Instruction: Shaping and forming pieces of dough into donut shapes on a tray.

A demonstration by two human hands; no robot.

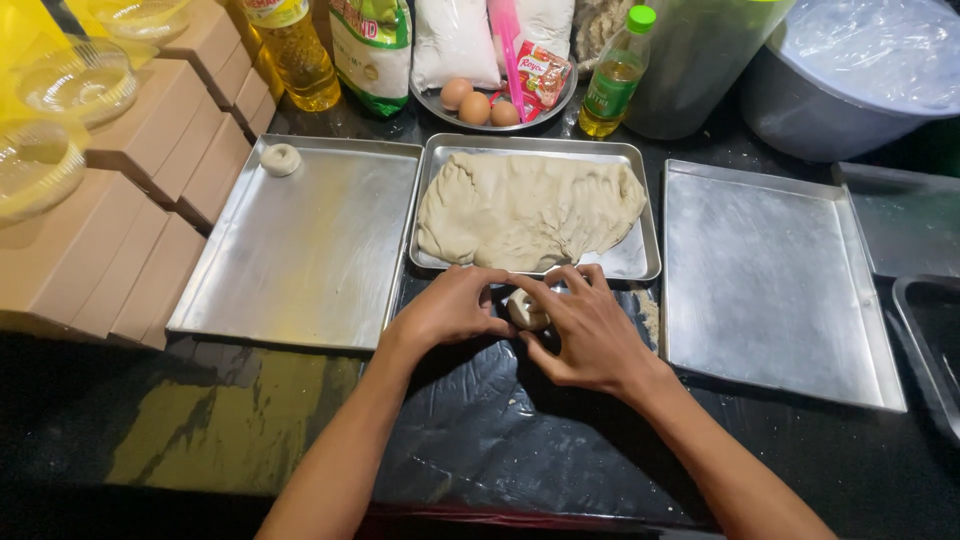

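Observation:
A small pale lump of dough (525, 309) rests on the black table surface, pinched between both of my hands. My left hand (450, 308) curls around its left side and my right hand (588, 330) cups its right side. Just beyond my fingers stands a metal tray (640, 262) holding a large flat mass of dough (528, 209). One shaped dough piece (280, 158) sits in the far left corner of the left metal tray (300, 260).
A bare metal tray (770, 280) lies to the right, with further trays at the right edge. Brown boxes (150, 190) and clear bowls stack at left. Oil bottles, bags, a plate of eggs (477, 104) and a covered grey tub (850, 80) line the back.

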